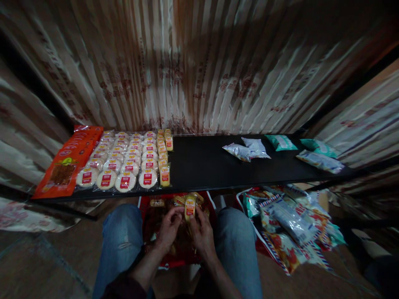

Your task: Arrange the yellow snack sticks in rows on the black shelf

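One yellow red-labelled snack packet (190,207) is pinched in your right fingers (201,215); your left fingers (174,213) curl beside it, grip unclear.

The snack (190,209) I grip has a glossy plastic wrapper; the shelf (199,162) looks smooth, my jeans (122,241) matt cloth.

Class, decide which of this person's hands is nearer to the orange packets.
Left. The left hand is below and to the right of the orange packets; the right hand is farther right.
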{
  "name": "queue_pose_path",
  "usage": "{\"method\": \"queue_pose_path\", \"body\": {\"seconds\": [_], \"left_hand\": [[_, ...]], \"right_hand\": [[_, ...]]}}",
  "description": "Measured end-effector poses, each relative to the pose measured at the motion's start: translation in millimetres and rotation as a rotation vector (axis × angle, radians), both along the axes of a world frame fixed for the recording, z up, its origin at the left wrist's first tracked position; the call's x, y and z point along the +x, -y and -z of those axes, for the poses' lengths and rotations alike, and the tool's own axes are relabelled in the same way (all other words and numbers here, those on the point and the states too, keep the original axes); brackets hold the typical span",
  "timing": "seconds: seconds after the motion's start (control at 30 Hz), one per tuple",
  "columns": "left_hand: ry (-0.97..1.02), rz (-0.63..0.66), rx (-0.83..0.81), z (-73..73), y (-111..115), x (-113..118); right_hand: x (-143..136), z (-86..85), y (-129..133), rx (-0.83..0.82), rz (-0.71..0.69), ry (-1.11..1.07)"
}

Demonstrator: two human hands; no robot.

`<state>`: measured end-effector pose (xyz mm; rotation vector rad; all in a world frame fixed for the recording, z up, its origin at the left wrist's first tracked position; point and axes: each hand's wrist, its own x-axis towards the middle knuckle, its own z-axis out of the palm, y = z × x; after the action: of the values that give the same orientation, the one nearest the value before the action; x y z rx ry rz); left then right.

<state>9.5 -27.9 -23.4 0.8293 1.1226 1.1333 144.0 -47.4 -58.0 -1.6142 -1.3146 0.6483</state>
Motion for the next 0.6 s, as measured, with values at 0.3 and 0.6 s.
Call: {"method": "queue_pose_path", "body": {"seconds": [0.3,0.6], "left_hand": [[-0.039,0.0,0.138,-28.2,-7,0],[-0.111,0.007,0.12,-57.7,-36,3]], "right_hand": [[0,-24.6,-11,0.043,-0.011,-0.01],[0,-54.4,-54,0.056,-0.043,-0.097]]}}
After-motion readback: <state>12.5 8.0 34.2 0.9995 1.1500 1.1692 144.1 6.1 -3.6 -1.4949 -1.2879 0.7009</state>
